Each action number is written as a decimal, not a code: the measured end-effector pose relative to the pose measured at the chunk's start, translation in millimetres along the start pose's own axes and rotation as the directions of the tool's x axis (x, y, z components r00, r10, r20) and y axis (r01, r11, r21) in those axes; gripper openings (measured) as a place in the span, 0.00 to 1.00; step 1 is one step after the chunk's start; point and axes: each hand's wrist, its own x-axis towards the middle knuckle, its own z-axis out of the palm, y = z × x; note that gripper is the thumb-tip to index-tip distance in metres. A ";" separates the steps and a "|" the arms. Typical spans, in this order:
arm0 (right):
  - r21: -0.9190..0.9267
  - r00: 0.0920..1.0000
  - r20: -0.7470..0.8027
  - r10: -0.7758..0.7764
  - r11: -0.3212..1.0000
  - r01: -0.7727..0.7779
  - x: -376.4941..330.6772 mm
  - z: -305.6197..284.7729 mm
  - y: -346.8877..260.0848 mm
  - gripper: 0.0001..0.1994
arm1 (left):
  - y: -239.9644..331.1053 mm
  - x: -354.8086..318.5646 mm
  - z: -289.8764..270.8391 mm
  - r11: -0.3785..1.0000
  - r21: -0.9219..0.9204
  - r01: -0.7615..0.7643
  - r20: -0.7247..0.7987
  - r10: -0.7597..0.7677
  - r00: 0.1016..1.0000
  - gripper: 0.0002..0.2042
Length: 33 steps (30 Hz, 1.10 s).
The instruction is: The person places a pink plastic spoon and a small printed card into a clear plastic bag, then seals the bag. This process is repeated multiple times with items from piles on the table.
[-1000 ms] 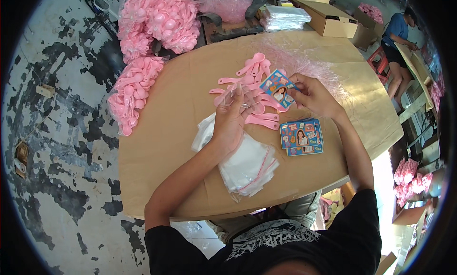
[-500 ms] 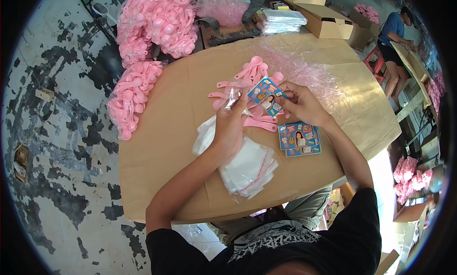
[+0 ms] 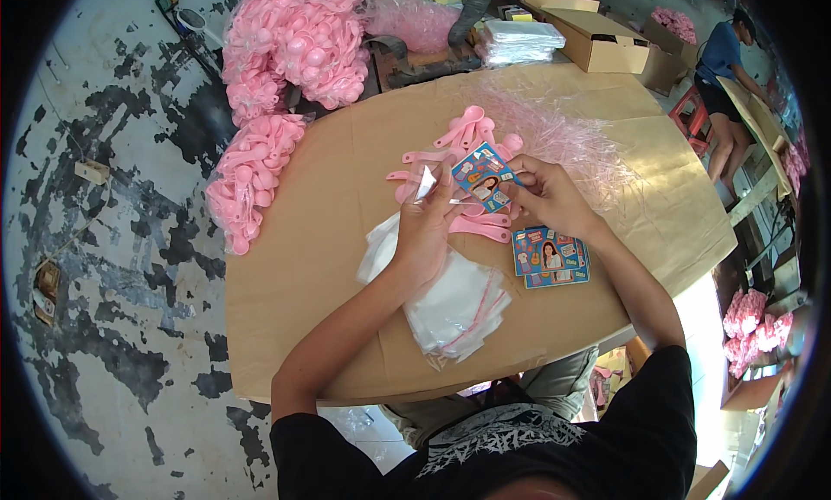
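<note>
In front of me, over the middle of the table, my left hand [image 3: 424, 232] pinches a clear plastic bag [image 3: 426, 185] between thumb and fingers. My right hand [image 3: 552, 193] grips the right edge of a blue printed card [image 3: 485, 176], tilted, its left edge close to the bag. Whether the card's corner is inside the bag I cannot tell. Behind and under both hands lie loose pink measuring spoons [image 3: 480, 228], partly covered. A stack of flat clear bags [image 3: 454, 305] rests below my left hand. More blue cards [image 3: 550, 256] lie in a pile beneath my right wrist.
Brown paper covers the table [image 3: 303, 318]. Pink-clear plastic shreds [image 3: 554, 128] spread at the far right. Bagged pink spoons [image 3: 294, 45] heap at the far left, with another bag [image 3: 251, 180] along the left edge. Cartons [image 3: 597, 39] stand behind. A co-worker [image 3: 723, 76] is at the right.
The card has edged slightly left toward the bag, both hands keeping their grip. My view has shifted a little, and the co-worker's arm has moved.
</note>
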 end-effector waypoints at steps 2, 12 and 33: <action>0.036 0.991 0.038 0.125 0.991 -0.127 -3.2 -2.3 -7.0 0.10 | 0.8 -1.8 5.6 1.000 0.024 0.004 -0.018 -0.004 1.000 0.17; 0.075 0.988 0.074 0.136 0.987 -0.142 -3.8 5.1 -6.3 0.11 | 1.4 -4.9 7.8 0.994 0.102 0.037 0.116 -0.049 0.992 0.12; 0.066 0.993 0.092 0.067 0.995 -0.074 -2.1 16.1 -7.4 0.12 | 6.0 -19.6 10.7 0.985 0.169 -0.029 0.192 -0.004 0.981 0.16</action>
